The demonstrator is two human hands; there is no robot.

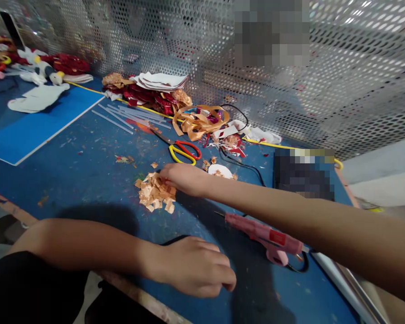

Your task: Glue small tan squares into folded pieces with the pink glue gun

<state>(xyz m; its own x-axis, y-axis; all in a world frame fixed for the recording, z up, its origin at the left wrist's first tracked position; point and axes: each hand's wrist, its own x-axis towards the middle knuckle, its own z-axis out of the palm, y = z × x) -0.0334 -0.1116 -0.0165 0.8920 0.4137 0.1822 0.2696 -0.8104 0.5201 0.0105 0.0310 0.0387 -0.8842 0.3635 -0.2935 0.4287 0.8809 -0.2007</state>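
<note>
A small heap of cut copper-coloured ribbon pieces (153,193) lies on the blue table. My right hand (184,178) reaches in from the right, its bent fingers down at the heap's right edge; the fingertips are hidden, so what they hold is unclear. Nearer to me, my left hand (200,269) rests on the table with fingers curled under and the palm out of sight. Below my right forearm lies a pink glue gun (261,234), its nozzle pointing left. Scissors (184,152) with red and yellow handles lie behind my right hand, beside a white disc (220,171).
Clear glue sticks (131,116) lie behind the scissors. Looped copper ribbon (200,123), scraps and stacked white cut-outs (160,81) line the perforated metal screen (209,54). A blue board (47,119) is at left, a dark blurred object (300,180) at right. Black cable crosses the table.
</note>
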